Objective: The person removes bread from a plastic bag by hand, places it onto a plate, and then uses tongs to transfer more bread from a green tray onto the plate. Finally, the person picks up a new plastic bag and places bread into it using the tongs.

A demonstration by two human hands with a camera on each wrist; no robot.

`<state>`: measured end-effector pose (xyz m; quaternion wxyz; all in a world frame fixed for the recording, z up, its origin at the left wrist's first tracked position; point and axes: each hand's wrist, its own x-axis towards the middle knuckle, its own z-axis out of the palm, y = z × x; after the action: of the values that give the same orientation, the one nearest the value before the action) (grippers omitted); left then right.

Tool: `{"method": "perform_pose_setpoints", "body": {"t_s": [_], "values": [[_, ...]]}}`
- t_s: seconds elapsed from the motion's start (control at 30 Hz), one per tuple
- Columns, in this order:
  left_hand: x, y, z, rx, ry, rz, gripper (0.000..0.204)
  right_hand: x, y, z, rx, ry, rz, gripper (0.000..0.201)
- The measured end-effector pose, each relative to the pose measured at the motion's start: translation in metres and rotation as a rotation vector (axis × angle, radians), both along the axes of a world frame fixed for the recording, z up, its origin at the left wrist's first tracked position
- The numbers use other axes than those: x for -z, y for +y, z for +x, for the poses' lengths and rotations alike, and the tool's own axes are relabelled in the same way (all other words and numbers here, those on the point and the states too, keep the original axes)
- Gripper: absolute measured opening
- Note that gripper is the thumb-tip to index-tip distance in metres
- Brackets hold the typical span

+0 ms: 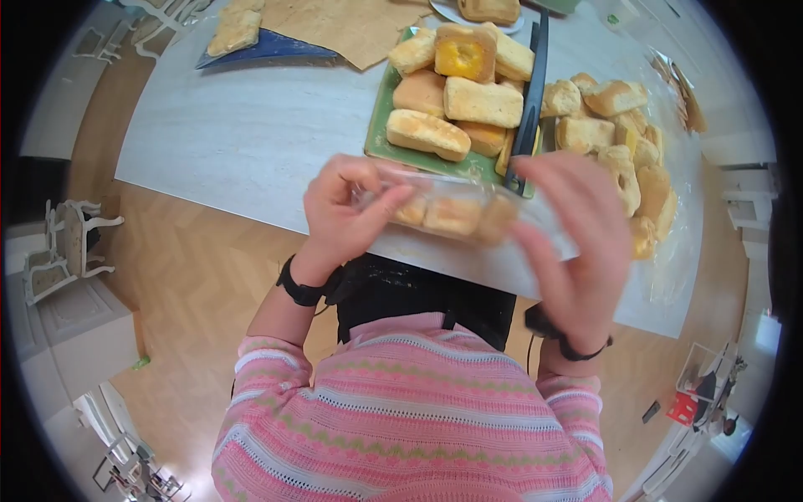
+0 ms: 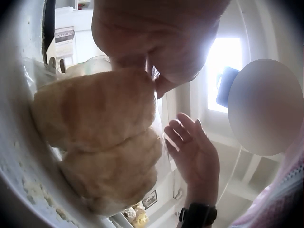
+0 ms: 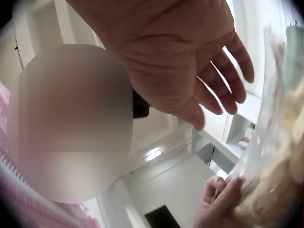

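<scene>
A clear plastic bag [image 3: 266, 118] with several small golden loaves [image 1: 452, 216] in it is held just over the front edge of the table. My left hand [image 1: 343, 205] pinches the bag's left end between thumb and fingers. Close up in the left wrist view, two pale browned loaves [image 2: 95, 109] fill the space below that hand. Beyond the bag's right end is my right hand [image 1: 581, 238], blurred in the head view. In the right wrist view its fingers [image 3: 221, 83] are spread and relaxed, apart from the bag, and hold nothing.
A green tray [image 1: 381, 125] stacked with loaves stands behind the bag, with a long black utensil [image 1: 529, 92] along its right side. Farther right, more loaves [image 1: 619, 142] lie heaped on clear plastic. Brown paper [image 1: 351, 29] and a blue plate [image 1: 284, 46] are at the back left.
</scene>
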<state>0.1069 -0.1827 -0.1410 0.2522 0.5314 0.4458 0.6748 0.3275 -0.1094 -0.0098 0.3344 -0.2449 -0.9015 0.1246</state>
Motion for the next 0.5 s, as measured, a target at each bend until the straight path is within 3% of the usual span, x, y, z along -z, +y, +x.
{"method": "perform_pose_setpoints", "body": {"t_s": [0.13,0.2,0.33,0.4,0.47,0.5], "values": [[-0.018,-0.002,0.001,0.068,0.038,0.116,0.021,0.01,-0.016,-0.047,-0.08,-0.086,0.051,0.03],[-0.027,-0.008,-0.009,0.223,0.176,-0.002,0.029,0.01,-0.012,-0.041,-0.044,-0.344,-0.035,0.02],[-0.025,-0.012,-0.033,0.213,0.192,-0.007,0.027,0.014,-0.009,-0.012,0.05,-0.259,-0.06,0.015],[-0.027,-0.011,-0.038,0.213,0.158,-0.009,0.022,0.014,-0.011,0.003,0.129,-0.256,-0.192,0.014],[-0.028,-0.012,-0.037,0.255,-0.077,-0.216,0.017,0.013,-0.013,0.001,0.125,-0.241,-0.198,0.013],[-0.028,-0.008,-0.037,0.254,-0.078,-0.217,0.017,0.013,-0.014,0.0,0.129,-0.221,-0.21,0.013]]}}
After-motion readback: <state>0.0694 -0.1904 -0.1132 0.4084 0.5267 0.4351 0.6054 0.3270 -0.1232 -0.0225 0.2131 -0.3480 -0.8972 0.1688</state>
